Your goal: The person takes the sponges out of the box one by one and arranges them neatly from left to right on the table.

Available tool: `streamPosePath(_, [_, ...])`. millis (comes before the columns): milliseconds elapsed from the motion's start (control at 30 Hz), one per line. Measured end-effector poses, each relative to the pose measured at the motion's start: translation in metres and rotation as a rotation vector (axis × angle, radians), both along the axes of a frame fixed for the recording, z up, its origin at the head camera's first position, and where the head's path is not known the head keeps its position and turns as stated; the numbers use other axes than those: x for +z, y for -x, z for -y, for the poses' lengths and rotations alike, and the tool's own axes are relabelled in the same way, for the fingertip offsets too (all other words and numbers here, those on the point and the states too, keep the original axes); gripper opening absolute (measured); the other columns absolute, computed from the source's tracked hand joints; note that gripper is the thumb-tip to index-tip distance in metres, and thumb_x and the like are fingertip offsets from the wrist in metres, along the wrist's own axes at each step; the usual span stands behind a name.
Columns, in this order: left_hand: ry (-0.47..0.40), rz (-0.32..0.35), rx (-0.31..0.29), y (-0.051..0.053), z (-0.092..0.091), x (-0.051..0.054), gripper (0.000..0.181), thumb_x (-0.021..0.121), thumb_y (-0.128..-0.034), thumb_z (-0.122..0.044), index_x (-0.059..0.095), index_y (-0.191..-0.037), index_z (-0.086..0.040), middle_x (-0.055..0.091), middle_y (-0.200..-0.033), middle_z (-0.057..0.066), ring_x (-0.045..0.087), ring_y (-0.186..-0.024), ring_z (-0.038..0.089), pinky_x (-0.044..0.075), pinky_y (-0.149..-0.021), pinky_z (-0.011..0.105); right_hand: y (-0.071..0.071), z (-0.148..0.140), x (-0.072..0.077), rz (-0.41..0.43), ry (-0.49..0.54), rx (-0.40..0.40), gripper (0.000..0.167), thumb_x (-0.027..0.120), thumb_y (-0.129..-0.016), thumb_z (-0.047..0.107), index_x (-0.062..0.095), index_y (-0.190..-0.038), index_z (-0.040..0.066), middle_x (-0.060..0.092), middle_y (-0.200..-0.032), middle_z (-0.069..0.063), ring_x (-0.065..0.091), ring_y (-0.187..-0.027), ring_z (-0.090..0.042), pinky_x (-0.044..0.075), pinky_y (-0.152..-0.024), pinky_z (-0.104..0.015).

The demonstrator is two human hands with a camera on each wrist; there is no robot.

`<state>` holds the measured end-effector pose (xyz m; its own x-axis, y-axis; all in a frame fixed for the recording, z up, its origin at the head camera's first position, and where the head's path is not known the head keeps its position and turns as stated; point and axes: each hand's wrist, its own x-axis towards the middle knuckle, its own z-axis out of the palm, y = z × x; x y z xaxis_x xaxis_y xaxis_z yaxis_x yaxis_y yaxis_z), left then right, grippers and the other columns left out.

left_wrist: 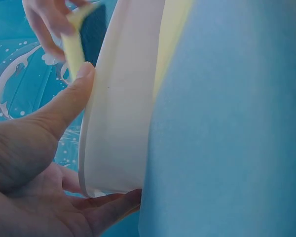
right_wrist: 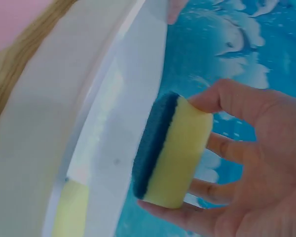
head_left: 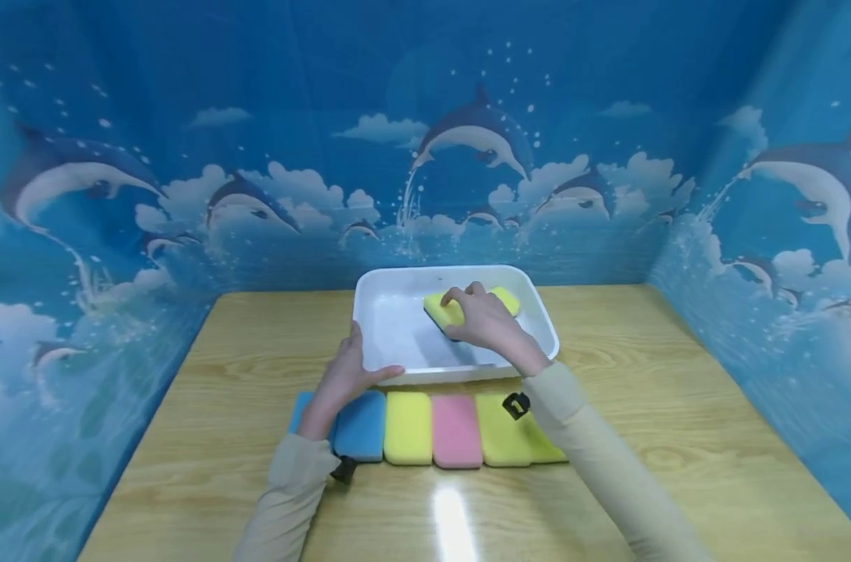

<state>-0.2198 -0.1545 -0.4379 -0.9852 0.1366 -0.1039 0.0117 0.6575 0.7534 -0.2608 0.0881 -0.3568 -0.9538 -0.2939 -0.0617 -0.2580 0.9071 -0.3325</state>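
My right hand [head_left: 485, 318] pinches a yellow sponge [head_left: 437, 311] over the white plastic tray [head_left: 393, 332]. In the right wrist view, the thumb and fingers grip this sponge [right_wrist: 175, 153] by its yellow edges, and its dark scouring side faces the tray. A second yellow sponge [head_left: 507, 299] is in the right part of the tray, partly behind the hand. At the tray's front left corner, my left hand [head_left: 344, 371] holds the tray. The left wrist view shows the thumb on the rim and fingers around the tray's wall [left_wrist: 121, 108].
In front of the tray lies a row of sponges: blue ones [head_left: 361, 425], a yellow one [head_left: 407, 429], a pink one [head_left: 457, 431] and further yellow ones [head_left: 497, 441], partly under the arms. The wooden table [head_left: 222, 375] meets a dolphin-printed curtain [head_left: 313, 187] behind and at both sides.
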Motion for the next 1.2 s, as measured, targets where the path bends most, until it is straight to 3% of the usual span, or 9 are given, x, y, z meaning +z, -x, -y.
streamPosePath(233, [0.013, -0.006, -0.005, 0.000, 0.002, 0.001, 0.123, 0.078, -0.0869, -0.047, -0.010, -0.160, 0.000, 0.017, -0.161, 0.032, 0.038, -0.138, 0.049, 0.037, -0.107, 0.065, -0.050, -0.052, 0.005, -0.214, 0.147, -0.059, 0.051, 0.071, -0.091, 0.024, 0.055, -0.139, 0.014, 0.042, -0.145, -0.024, 0.052, -0.116, -0.043, 0.048, -0.084, -0.054])
streamPosePath(567, [0.000, -0.041, -0.007, 0.000, 0.005, 0.000, 0.123, 0.080, -0.0850, -0.046, -0.006, -0.161, -0.002, 0.027, -0.157, 0.031, 0.040, -0.133, 0.046, 0.038, -0.105, 0.066, -0.113, -0.127, -0.029, -0.379, 0.119, -0.165, 0.050, 0.072, -0.087, 0.014, 0.055, -0.133, 0.003, 0.044, -0.136, -0.035, 0.054, -0.103, -0.051, 0.048, -0.071, -0.057])
streamPosePath(700, [0.001, -0.051, -0.020, 0.000, 0.005, -0.002, 0.125, 0.080, -0.0845, -0.048, -0.007, -0.161, -0.001, 0.029, -0.156, 0.031, 0.040, -0.133, 0.046, 0.040, -0.103, 0.066, -0.127, -0.151, -0.046, -0.332, 0.087, -0.207, 0.052, 0.072, -0.087, 0.015, 0.055, -0.133, 0.000, 0.043, -0.135, -0.037, 0.053, -0.104, -0.058, 0.048, -0.071, -0.060])
streamPosePath(900, [-0.002, -0.042, -0.015, 0.001, 0.004, -0.002, 0.125, 0.080, -0.0847, -0.048, -0.008, -0.161, -0.002, 0.025, -0.158, 0.031, 0.039, -0.136, 0.046, 0.038, -0.106, 0.066, -0.140, -0.173, -0.067, -0.179, 0.010, -0.229, 0.058, 0.076, -0.084, 0.019, 0.055, -0.135, 0.000, 0.044, -0.131, -0.040, 0.053, -0.100, -0.061, 0.050, -0.066, -0.061])
streamPosePath(1033, [-0.009, -0.039, -0.014, 0.002, 0.003, -0.002, 0.124, 0.080, -0.0846, -0.048, -0.008, -0.161, -0.004, 0.024, -0.159, 0.030, 0.040, -0.135, 0.046, 0.038, -0.106, 0.066, -0.143, -0.179, -0.075, -0.051, -0.027, -0.203, 0.066, 0.080, -0.084, 0.022, 0.052, -0.141, 0.002, 0.044, -0.129, -0.039, 0.058, -0.075, -0.039, 0.049, -0.055, -0.044])
streamPosePath(1133, [-0.020, -0.050, -0.020, 0.002, 0.002, -0.002, 0.124, 0.081, -0.0838, -0.048, -0.006, -0.162, -0.005, 0.027, -0.157, 0.030, 0.042, -0.133, 0.045, 0.038, -0.106, 0.065, -0.144, -0.183, -0.079, 0.011, -0.018, -0.179, 0.072, 0.081, -0.083, 0.023, 0.050, -0.144, 0.002, 0.042, -0.130, -0.036, 0.053, -0.066, -0.024, 0.044, -0.052, -0.035])
streamPosePath(1200, [-0.035, -0.066, -0.029, 0.002, 0.001, -0.002, 0.124, 0.082, -0.0829, -0.047, -0.004, -0.162, -0.005, 0.031, -0.156, 0.029, 0.044, -0.131, 0.043, 0.039, -0.105, 0.064, -0.144, -0.185, -0.080, 0.017, -0.008, -0.164, 0.074, 0.082, -0.082, 0.020, 0.050, -0.145, 0.000, 0.041, -0.131, -0.035, 0.051, -0.065, -0.020, 0.043, -0.052, -0.032])
